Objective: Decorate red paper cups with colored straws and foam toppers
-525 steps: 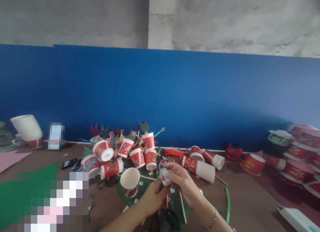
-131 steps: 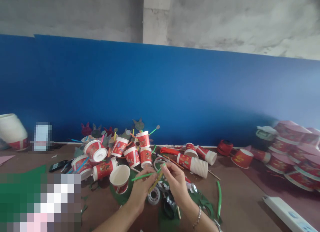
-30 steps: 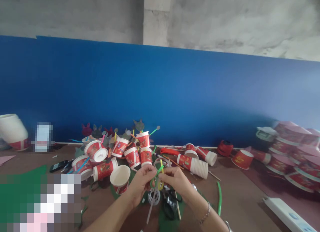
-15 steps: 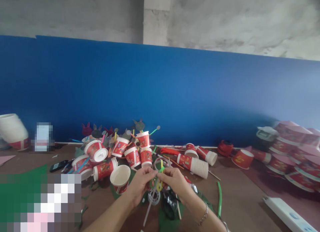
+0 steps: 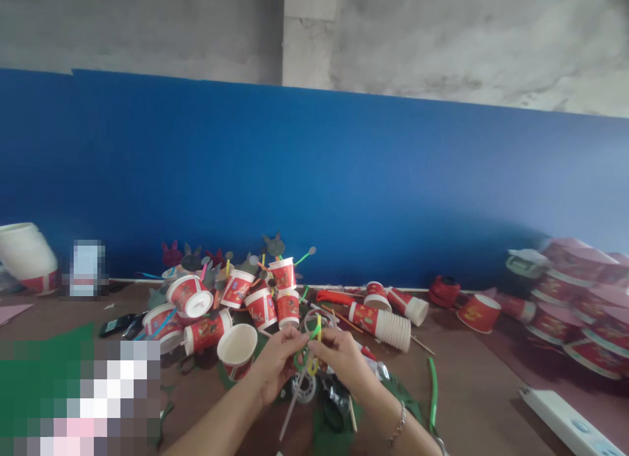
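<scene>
Close together above the table, my left hand (image 5: 281, 356) and my right hand (image 5: 339, 354) both have their fingers pinched. Between the fingertips, my left hand grips a bent green straw (image 5: 301, 358). My right hand grips a yellow straw (image 5: 319, 322), which stands upright above the thumb and curls below. A pale translucent straw (image 5: 291, 413) hangs slanting down from the same bunch. Fingers cover the spot where these pieces meet. Beneath the hands lie a grey tape ring (image 5: 303, 387) and a shiny black item (image 5: 335, 407), partly covered.
Red-and-white paper cups (image 5: 206, 331), several with straws and paper animal heads, pile up at left. A lying cup stack (image 5: 381, 325) is behind my right hand. A loose green straw (image 5: 433, 394), a power strip (image 5: 565, 420) and stacked red drum shapes (image 5: 590, 312) are at right.
Around the bunch my fingers have shifted slightly; the right thumb now sits lower and more yellow straw shows. The green end tilts more upright. Other things stay in place.
</scene>
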Demonstrator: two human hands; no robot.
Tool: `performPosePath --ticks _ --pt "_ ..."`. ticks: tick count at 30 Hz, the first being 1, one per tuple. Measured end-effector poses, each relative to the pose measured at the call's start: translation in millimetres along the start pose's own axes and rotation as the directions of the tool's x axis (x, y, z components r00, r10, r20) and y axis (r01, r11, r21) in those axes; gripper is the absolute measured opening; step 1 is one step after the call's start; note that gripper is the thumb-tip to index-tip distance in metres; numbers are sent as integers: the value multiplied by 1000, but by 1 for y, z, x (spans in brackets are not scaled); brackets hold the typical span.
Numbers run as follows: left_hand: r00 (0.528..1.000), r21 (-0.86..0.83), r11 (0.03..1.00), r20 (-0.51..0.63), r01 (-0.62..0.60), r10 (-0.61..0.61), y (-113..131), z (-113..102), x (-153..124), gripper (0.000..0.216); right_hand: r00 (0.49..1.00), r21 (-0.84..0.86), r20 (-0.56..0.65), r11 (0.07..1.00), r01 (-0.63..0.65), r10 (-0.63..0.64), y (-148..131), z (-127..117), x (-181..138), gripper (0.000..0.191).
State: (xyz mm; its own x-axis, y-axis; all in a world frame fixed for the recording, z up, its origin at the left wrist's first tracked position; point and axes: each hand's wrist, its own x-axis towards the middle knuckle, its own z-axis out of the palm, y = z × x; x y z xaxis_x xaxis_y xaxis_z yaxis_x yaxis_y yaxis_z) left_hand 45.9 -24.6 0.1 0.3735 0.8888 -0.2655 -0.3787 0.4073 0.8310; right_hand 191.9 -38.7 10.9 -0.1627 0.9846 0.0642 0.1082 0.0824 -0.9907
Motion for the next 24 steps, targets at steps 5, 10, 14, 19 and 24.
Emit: performPosePath --ticks 5,10,14,19,24 --pt "999 -34 999 -13 -38 38 0 2 -1 44 999 24 -48 999 -22 23 1 1 1 36" --pt "988 -4 997 137 -77 76 -4 6 -2 41 985 68 -168 998 -14 25 3 -4 6 37" --pt "986 193 979 162 -72 40 -14 9 -2 48 988 59 -152 997 40 -31 3 -5 6 33" --pt "969 410 881 162 -236 184 -23 9 -3 47 989 -2 -129 998 66 -65 -1 -3 3 25" --pt "918 566 724 198 -394 344 -20 9 -9 48 994 -23 -105 999 35 -37 -2 -1 0 20"
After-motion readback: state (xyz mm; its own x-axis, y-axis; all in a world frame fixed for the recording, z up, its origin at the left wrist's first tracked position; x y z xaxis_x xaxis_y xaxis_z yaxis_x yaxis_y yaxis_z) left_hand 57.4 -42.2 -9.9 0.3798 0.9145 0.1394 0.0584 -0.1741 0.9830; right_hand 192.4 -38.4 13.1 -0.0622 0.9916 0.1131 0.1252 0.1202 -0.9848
